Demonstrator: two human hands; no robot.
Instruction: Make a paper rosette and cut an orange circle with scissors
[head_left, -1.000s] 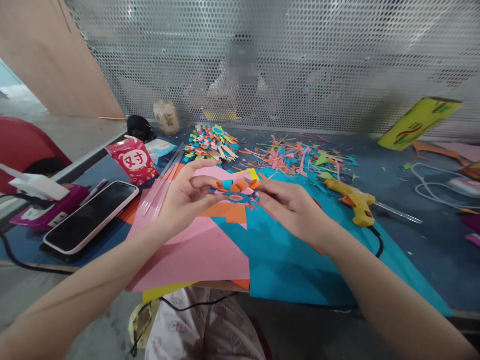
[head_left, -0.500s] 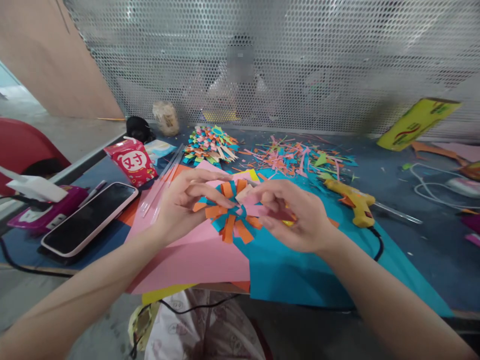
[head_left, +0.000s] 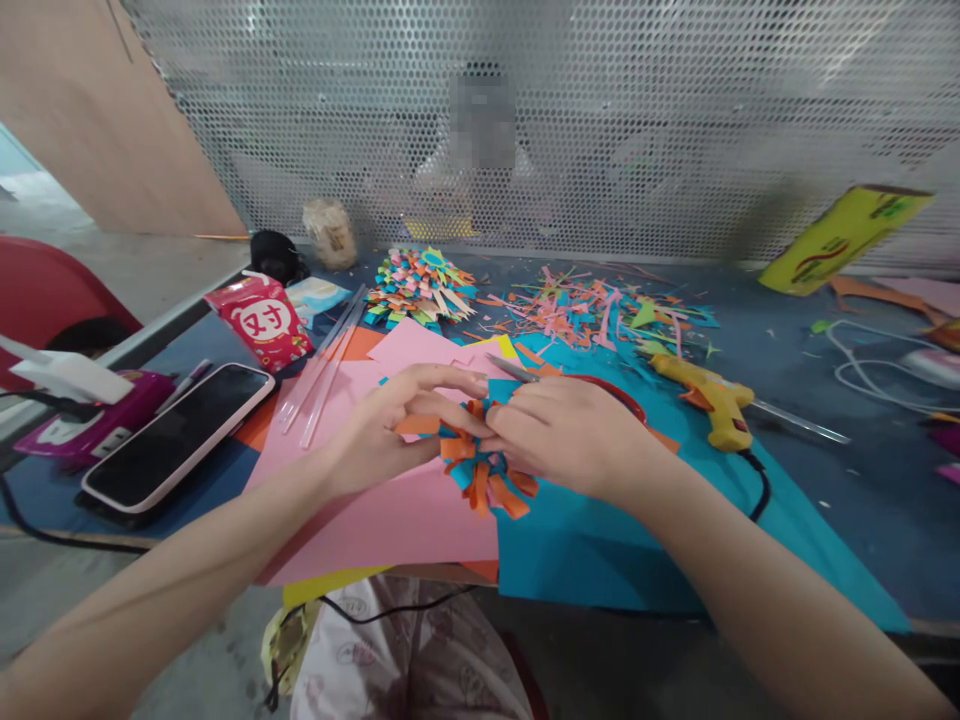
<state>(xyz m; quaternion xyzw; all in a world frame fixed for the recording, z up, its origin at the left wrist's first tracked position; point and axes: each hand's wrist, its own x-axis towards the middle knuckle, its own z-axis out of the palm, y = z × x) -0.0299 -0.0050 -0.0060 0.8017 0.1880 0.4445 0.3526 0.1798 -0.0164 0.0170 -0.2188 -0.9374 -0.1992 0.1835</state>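
Observation:
A paper flower (head_left: 480, 475) with curled orange and blue strips is between my hands, tilted over the pink sheet (head_left: 397, 530). My left hand (head_left: 394, 420) grips its left side, thumb below and fingers across the top. The bent fingers of my right hand (head_left: 566, 430) pinch its upper right part; their tips are partly hidden among the strips. Just beyond my right hand show a pair of scissors (head_left: 512, 368), with the blades to the left and part of a red handle to the right. The rest of them is covered by that hand.
A yellow glue gun (head_left: 705, 400) lies right on the blue sheet (head_left: 637, 560). Behind are a fringed paper pile (head_left: 420, 285) and paper scraps (head_left: 570, 315). Left are clear glue sticks (head_left: 322, 370), a phone (head_left: 180, 435) and a red packet (head_left: 262, 320). A perforated metal panel (head_left: 637, 130) stands behind.
My right fingers have moved left onto the flower and closed. The flower has tipped and shifted slightly down and right. More of the scissors shows behind my right hand.

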